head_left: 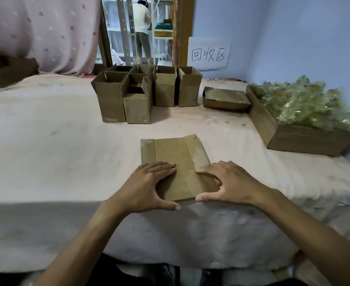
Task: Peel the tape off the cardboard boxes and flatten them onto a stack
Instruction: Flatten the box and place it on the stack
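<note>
At far left a cardboard box [6, 73] is cut off by the frame edge and blurred. A broad stretch of bare pink cloth-covered surface [56, 141] lies open to the left of the work, its front edge dropping away just below the hands.

The left hand [149, 186] lies flat with straight fingers, pressing on the flattened box [176, 153] and gripping nothing. Its thumb is stretched along the cardboard's near edge. The flattened box sits at centre, close to the front edge, its long axis running away from the person and leaning slightly right. Glossy strips along its left and right margins may be tape; it is hard to tell.

Behind it, well apart, a cluster of upright open boxes [110, 100] stands, those at the rear partly hidden.

The right hand [229, 182] presses a side flap with spread, slightly arched fingers and holds nothing, covering the box's near right corner.

Further right sit a low closed box [225, 99] and a large box [306, 141] heaped with crumpled tape [302, 104], blurred towards the frame edge.
</note>
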